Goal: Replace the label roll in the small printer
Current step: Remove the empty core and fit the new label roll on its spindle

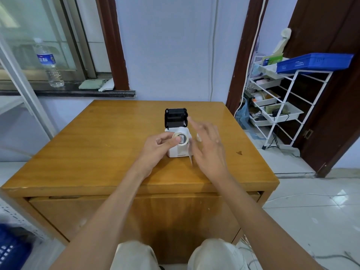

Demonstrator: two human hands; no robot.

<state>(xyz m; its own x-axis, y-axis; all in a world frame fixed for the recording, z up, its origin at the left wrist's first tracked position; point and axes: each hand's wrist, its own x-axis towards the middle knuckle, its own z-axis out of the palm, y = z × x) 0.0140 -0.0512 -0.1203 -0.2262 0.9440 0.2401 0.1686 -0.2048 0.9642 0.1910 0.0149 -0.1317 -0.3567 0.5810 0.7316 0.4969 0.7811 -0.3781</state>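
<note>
A small white printer (pixel 178 151) stands in the middle of the wooden table (pixel 97 145), its black lid (pixel 176 117) swung up and open behind it. My left hand (pixel 157 147) pinches a white label roll (pixel 180 138) by its end, holding it over the printer's open top. My right hand (pixel 207 147) hovers just right of the printer with fingers spread. A thin loose strip (pixel 191 152) of label tape hangs blurred by its fingers; I cannot tell whether the hand grips it.
A water bottle (pixel 48 63) and folded cloths (pixel 95 84) sit on the window sill at the back left. To the right stands a white wire rack (pixel 282 106) with trays and a blue basket (pixel 313 62). The table's front edge (pixel 136 187) is near my knees.
</note>
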